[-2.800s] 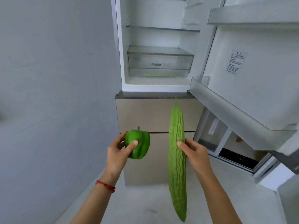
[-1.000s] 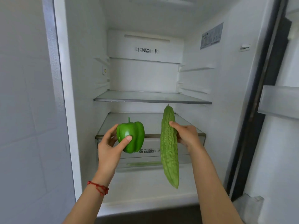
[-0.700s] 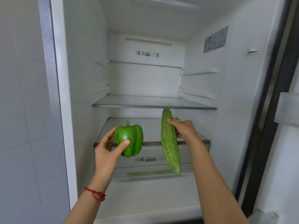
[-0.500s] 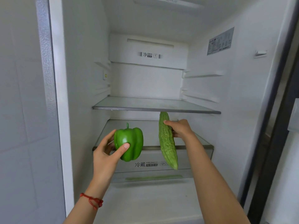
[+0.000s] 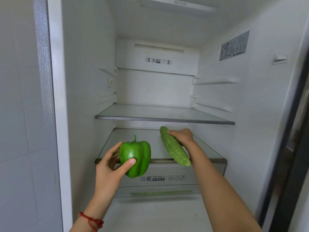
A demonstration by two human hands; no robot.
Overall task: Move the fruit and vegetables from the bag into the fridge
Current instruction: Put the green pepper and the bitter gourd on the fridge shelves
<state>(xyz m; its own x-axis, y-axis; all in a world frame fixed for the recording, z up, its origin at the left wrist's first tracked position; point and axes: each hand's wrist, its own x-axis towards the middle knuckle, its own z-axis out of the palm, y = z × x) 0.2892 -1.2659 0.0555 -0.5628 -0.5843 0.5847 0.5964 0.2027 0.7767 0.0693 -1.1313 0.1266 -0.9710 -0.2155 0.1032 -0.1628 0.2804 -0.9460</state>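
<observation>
A home kitchen: an open household fridge [image 5: 157, 91] fills the view, with white walls, a glass shelf [image 5: 164, 120] at 12 o'clock, a "FRESHBOX" crisper drawer [image 5: 167, 179] below centre, and pale wall tiles [image 5: 16, 114] at 9 o'clock.

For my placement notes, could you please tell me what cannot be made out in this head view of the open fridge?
- Drawer contents: frosted front shows only a green smear.
- Bitter gourd: whether it touches the glass shelf; right hand covers its far side.
- Wall label: print too small.
- Bag: outside the frame.
- Left hand: fingers hidden behind the green pepper.
</observation>
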